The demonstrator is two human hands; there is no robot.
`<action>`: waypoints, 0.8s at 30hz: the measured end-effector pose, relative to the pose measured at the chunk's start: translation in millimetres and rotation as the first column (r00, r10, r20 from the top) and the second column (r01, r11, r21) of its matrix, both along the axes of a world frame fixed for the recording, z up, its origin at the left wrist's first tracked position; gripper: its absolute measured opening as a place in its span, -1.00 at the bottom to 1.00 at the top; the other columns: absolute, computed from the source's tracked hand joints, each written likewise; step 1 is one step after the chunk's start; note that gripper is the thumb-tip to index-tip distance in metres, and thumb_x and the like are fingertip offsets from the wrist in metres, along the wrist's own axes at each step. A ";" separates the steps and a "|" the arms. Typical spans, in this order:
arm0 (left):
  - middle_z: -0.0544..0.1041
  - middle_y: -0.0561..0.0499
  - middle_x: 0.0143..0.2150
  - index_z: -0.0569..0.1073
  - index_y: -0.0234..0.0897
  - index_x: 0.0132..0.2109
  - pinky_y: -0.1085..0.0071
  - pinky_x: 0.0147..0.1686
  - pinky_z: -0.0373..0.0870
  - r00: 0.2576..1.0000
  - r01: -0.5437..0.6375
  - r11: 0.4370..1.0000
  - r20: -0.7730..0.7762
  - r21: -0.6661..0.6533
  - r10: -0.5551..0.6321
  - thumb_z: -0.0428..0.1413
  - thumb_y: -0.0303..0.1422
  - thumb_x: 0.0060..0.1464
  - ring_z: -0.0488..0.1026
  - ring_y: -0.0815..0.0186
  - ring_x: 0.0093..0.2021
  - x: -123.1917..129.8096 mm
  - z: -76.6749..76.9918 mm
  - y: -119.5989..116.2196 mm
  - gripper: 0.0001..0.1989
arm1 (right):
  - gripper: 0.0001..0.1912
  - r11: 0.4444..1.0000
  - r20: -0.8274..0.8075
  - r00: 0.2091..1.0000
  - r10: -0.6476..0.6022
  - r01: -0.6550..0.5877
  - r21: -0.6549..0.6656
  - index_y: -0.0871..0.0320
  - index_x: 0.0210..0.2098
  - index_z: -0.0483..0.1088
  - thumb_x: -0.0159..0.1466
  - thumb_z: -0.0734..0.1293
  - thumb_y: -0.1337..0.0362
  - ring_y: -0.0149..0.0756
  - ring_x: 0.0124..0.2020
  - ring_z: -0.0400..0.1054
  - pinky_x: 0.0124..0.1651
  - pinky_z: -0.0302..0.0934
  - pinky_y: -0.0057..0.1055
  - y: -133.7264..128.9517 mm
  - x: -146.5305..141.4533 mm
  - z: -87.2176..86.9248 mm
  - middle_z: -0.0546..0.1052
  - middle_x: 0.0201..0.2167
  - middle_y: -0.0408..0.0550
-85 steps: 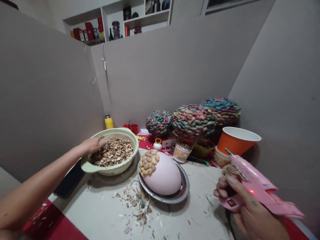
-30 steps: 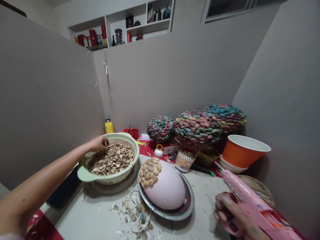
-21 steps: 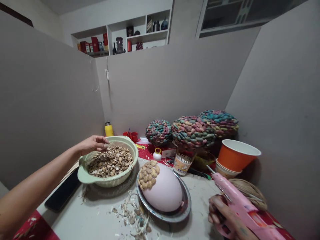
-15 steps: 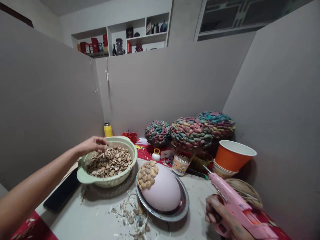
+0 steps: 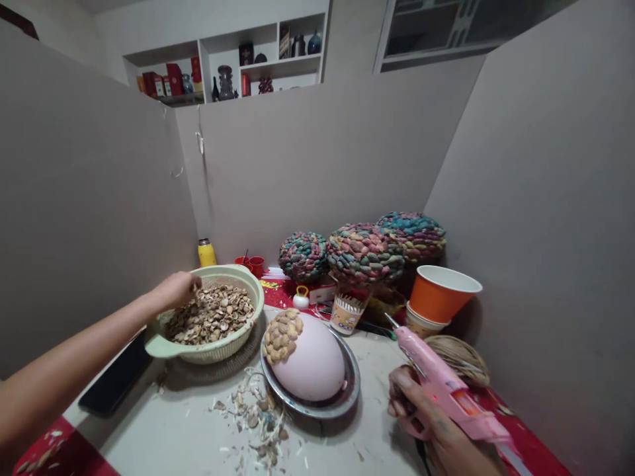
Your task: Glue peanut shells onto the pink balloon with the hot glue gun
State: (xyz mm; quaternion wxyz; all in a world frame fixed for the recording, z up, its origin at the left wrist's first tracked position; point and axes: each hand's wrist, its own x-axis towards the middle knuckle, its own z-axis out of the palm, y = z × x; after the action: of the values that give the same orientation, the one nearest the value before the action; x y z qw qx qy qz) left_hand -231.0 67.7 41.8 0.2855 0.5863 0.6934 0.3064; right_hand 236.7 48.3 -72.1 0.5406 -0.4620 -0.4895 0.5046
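Note:
My left hand is at the back left of a pale green colander, its curled fingers at the heap of nutshell halves. Its fingertips are partly hidden, so what they hold cannot be made out. My right hand grips a pink hot glue gun, with the metal nozzle pointing up and left. Between the hands a pale pink balloon lies in a shallow metal bowl. A patch of shells covers the balloon's upper left side.
Multicoloured shell-covered balls stand at the back, one above a paper cup. An orange tub and coiled cord are at right. A dark phone lies left; shell scraps litter the front. Grey panels surround the table.
The whole view has shifted, so things appear farther left and slightly higher. My left hand's fingers have curled down closer to the shells. The glue gun stays in my right hand.

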 end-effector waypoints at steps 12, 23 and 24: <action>0.56 -0.04 -0.16 0.46 -0.31 0.00 0.29 -0.25 0.50 0.999 0.037 0.999 0.017 -0.033 -0.037 0.15 -0.27 0.21 0.52 0.29 -0.27 0.0 7.1 -3.2 -0.72 | -0.52 0.992 0.116 0.989 0.095 -0.103 0.068 0.11 -0.56 0.27 0.19 0.37 -0.14 -0.41 -0.59 0.14 -0.54 0.05 -0.47 0.4 2.0 -1.1 0.32 -0.63 -0.20; 0.46 0.16 -0.54 0.43 -0.30 -0.29 0.43 -0.48 0.35 0.994 0.033 0.998 0.106 -0.047 -0.028 0.32 -0.34 -0.13 0.39 0.38 -0.55 13.5 1.6 1.6 -0.73 | -0.49 0.992 0.144 0.986 0.089 -0.101 0.074 0.10 -0.59 0.27 0.14 0.38 -0.18 -0.39 -0.60 0.12 -0.53 0.05 -0.44 -6.5 0.7 11.1 0.30 -0.65 -0.19; 0.44 0.17 -0.55 0.42 -0.29 -0.30 0.44 -0.49 0.32 0.992 0.032 0.999 0.127 -0.036 -0.027 0.33 -0.34 -0.17 0.37 0.40 -0.56 16.5 2.9 0.0 -0.70 | -0.50 0.993 0.141 0.987 0.083 -0.094 0.073 0.10 -0.59 0.28 0.13 0.39 -0.18 -0.39 -0.60 0.12 -0.53 0.06 -0.44 -7.3 -0.4 13.2 0.29 -0.65 -0.19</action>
State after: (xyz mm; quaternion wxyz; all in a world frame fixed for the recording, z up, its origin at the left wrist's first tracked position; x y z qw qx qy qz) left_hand -214.5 67.7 44.7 0.3444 0.5705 0.6709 0.3255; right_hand 236.4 41.0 -58.9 0.5006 -0.4518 -0.5652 0.4753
